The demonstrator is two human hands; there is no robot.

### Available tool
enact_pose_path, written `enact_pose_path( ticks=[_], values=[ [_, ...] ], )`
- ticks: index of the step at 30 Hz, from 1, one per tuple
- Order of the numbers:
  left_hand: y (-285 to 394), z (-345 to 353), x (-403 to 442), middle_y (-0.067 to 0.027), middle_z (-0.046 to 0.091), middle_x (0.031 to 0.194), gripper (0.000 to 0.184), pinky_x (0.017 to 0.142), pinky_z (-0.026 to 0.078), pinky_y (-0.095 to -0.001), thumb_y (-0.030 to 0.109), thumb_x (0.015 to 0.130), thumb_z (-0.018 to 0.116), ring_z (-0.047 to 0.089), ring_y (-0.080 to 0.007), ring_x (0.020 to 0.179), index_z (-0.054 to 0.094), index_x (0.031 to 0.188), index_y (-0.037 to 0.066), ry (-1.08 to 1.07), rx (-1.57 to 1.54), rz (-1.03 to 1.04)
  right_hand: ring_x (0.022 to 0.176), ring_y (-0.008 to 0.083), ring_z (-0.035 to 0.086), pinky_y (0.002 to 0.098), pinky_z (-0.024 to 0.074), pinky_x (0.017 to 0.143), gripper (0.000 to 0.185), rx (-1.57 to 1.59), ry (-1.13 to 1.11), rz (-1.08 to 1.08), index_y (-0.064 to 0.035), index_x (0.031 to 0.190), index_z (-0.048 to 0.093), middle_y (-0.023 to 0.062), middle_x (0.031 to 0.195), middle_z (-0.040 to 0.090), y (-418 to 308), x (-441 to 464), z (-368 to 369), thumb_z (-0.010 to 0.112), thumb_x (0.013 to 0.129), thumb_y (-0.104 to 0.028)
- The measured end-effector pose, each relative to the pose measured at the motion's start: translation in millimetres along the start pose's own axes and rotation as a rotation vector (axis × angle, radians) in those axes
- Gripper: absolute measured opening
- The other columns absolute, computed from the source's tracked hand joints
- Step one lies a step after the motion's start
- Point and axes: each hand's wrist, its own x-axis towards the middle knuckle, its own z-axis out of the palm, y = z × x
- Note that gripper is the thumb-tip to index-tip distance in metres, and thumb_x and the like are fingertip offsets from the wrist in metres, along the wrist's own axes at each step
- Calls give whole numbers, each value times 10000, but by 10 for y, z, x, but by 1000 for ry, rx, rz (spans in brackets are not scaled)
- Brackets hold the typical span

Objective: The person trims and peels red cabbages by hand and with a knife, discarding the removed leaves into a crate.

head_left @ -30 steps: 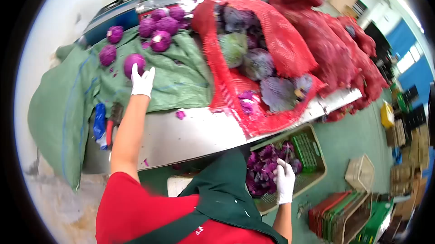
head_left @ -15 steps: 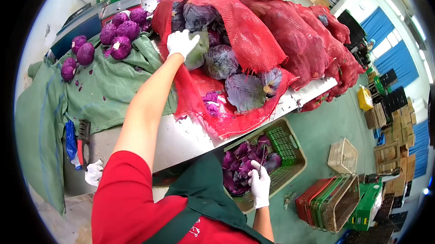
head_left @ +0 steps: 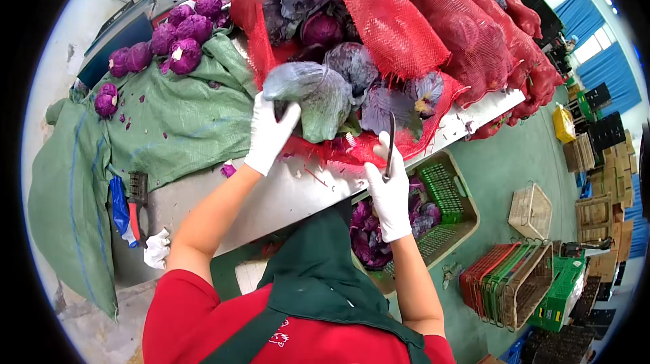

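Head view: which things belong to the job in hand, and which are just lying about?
Seemingly part of the job:
leafy cabbage, in the left hand
knife, in the right hand
open red sack
bare purple cabbages
crate holding purple leaves

Probably just lying about:
red-handled tool
blue item
crumpled white item
stacked crates

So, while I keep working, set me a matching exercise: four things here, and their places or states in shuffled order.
1. Left hand
2. Curved blade
3. Green sack
4. Crate

a. Spread beneath several purple heads
b. Below the table edge, with dark purple leaves inside
c. At the large loose-leaved cabbage
d. Held upright in the right hand

Right pairs: 1-c, 2-d, 3-a, 4-b
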Motion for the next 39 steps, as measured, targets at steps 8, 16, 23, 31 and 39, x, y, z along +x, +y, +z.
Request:
enact_pose_path(
  ticks=[8,16,23,31,39],
  values=[
    [-299,273,577,-217,587,1097,633,946,443,-444,513,833,747,577,-354,1047,622,1141,-25,-77,199,70,1392,343,414,382,333,1147,935,-200,-141,-295,-12,1521,305,248,1501,409,-239,1315,459,790,791,-336],
    [-141,227,153,-125,683,1099,488,977,470,-386,343,859,755,649,-286,1038,612,1219,46,-82,-181,-75,1225,333,564,394,387,1091,605,-13,-144,-196,-2,1365,522,219,1303,590,-174,1002,701,711,851,-258],
    [388,101,-461,-191,477,1359,796,1084,322,-473,538,723,766,418,-414,1250,564,1354,96,-281,212,516,758,115,626,285,510,703,213,-229,223,-301,-7,1078,658,58,884,684,64,-287,498,678,868,-32],
    [728,73,-381,-172,419,1442,875,1154,301,-493,476,630,859,346,-400,1388,540,1380,157,-479,193,459,581,103,581,263,479,546,132,218,638,213,-36,1013,646,27,781,657,215,-503,-1039,677,916,-119],
    [495,100,-473,-149,464,1399,873,1142,342,-404,299,692,876,444,-301,1322,457,1417,54,-660,-413,-46,617,139,595,292,514,579,342,-61,263,198,-43,1296,562,90,867,652,333,-609,-497,516,995,-198]
  ],
)
